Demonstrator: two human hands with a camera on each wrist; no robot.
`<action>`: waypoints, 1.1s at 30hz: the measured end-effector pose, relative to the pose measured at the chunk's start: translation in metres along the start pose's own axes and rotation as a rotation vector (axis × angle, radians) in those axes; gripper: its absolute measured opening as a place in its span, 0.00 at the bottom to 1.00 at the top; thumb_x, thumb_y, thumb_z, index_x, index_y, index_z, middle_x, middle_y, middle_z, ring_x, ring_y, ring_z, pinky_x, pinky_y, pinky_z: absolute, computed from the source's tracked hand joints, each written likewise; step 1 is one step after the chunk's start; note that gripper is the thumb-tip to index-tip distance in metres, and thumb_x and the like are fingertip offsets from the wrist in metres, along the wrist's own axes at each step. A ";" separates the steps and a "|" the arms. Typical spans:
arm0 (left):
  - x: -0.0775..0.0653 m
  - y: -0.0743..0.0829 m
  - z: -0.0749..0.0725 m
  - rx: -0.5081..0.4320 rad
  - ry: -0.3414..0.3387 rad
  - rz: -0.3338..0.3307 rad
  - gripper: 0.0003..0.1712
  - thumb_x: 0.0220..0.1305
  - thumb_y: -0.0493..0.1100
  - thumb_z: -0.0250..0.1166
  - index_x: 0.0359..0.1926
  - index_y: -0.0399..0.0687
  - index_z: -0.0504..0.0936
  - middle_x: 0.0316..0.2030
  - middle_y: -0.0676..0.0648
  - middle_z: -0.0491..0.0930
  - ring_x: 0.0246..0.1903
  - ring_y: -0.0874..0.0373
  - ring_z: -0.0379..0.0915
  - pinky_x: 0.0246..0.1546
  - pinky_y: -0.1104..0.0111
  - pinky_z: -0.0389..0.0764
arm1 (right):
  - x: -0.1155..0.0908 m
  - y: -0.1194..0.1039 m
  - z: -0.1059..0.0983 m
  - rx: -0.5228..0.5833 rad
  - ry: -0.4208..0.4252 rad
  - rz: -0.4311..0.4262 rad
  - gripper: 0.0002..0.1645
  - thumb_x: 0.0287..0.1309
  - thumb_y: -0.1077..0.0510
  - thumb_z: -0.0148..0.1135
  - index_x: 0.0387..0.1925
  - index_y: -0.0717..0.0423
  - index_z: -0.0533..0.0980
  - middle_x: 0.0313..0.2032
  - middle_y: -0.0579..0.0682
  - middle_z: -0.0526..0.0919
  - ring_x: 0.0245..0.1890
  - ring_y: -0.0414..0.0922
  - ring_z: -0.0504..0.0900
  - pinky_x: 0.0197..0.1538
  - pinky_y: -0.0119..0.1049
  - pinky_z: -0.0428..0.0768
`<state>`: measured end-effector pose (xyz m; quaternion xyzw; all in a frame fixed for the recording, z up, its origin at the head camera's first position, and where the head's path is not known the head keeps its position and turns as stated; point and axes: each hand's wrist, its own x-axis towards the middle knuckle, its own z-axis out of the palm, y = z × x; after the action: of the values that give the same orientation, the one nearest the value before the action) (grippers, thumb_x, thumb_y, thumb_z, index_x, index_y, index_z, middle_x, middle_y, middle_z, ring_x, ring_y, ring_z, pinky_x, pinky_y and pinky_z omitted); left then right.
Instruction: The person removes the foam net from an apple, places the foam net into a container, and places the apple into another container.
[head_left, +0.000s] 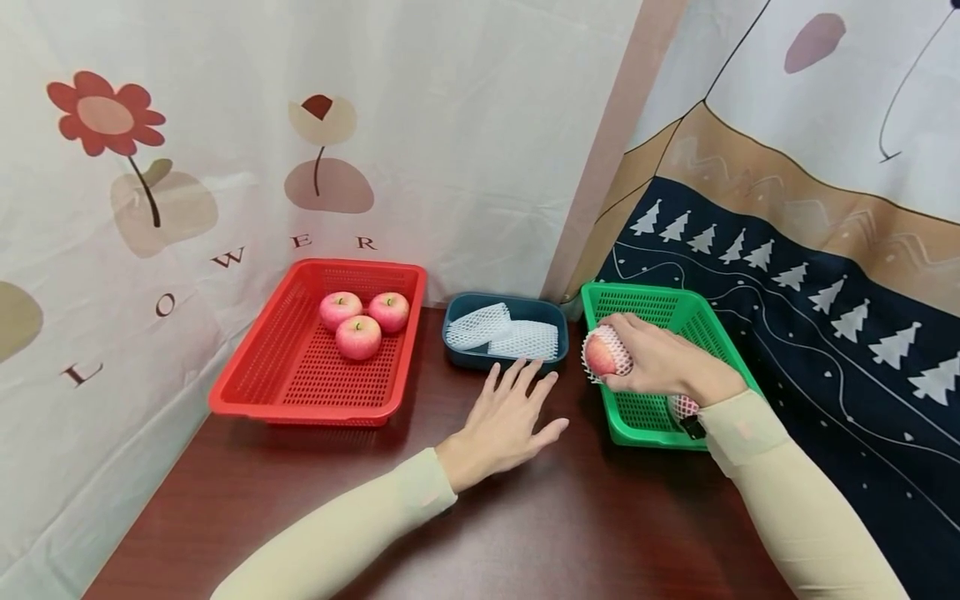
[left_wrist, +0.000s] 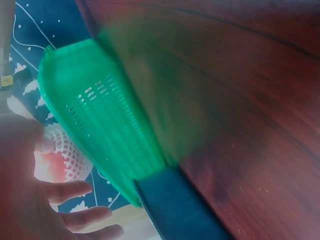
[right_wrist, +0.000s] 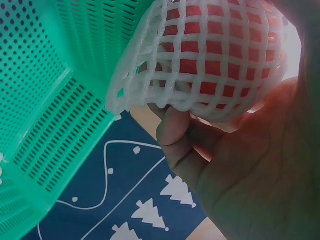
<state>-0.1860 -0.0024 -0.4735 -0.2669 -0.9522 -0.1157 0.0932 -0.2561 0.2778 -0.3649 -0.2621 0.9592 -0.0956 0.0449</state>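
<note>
An apple in a white foam net (head_left: 606, 353) is gripped by my right hand (head_left: 651, 357) over the near-left rim of the green basket (head_left: 637, 423). Up close in the right wrist view, the foam net (right_wrist: 200, 60) covers the red apple and my fingers curl under it. Another netted apple (head_left: 682, 407) lies inside the green basket, partly hidden by my right wrist. My left hand (head_left: 504, 421) is spread palm down, holding nothing, in front of the dark blue tray (head_left: 467, 360). White foam nets (head_left: 525, 340) lie flat in that tray.
At the left stands a red basket (head_left: 300, 410) with three bare apples (head_left: 358, 337) grouped toward its back right. All containers sit on a dark wooden table (head_left: 525, 533). Printed curtains (head_left: 465, 150) hang close behind and along the right side.
</note>
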 end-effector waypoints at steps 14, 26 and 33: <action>-0.009 -0.019 -0.005 0.005 0.061 0.010 0.37 0.84 0.66 0.66 0.83 0.57 0.79 0.85 0.44 0.75 0.83 0.41 0.74 0.84 0.38 0.75 | 0.005 -0.011 0.005 -0.006 -0.004 -0.021 0.51 0.65 0.42 0.82 0.82 0.53 0.70 0.67 0.60 0.82 0.57 0.55 0.87 0.57 0.58 0.94; -0.012 -0.027 -0.007 0.025 0.104 0.019 0.33 0.84 0.62 0.68 0.81 0.56 0.82 0.81 0.43 0.79 0.79 0.41 0.78 0.81 0.39 0.79 | 0.007 -0.025 0.012 0.011 -0.005 -0.034 0.51 0.64 0.40 0.83 0.80 0.50 0.70 0.65 0.58 0.83 0.55 0.54 0.88 0.53 0.54 0.95; -0.015 -0.030 -0.011 0.021 0.118 0.023 0.33 0.84 0.62 0.69 0.80 0.55 0.82 0.81 0.42 0.80 0.79 0.40 0.79 0.80 0.38 0.80 | 0.006 -0.033 0.015 0.010 0.012 -0.039 0.52 0.64 0.40 0.82 0.82 0.52 0.70 0.67 0.59 0.83 0.56 0.54 0.87 0.56 0.54 0.94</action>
<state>-0.1882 -0.0377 -0.4722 -0.2694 -0.9432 -0.1202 0.1531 -0.2430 0.2440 -0.3734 -0.2799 0.9538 -0.1027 0.0383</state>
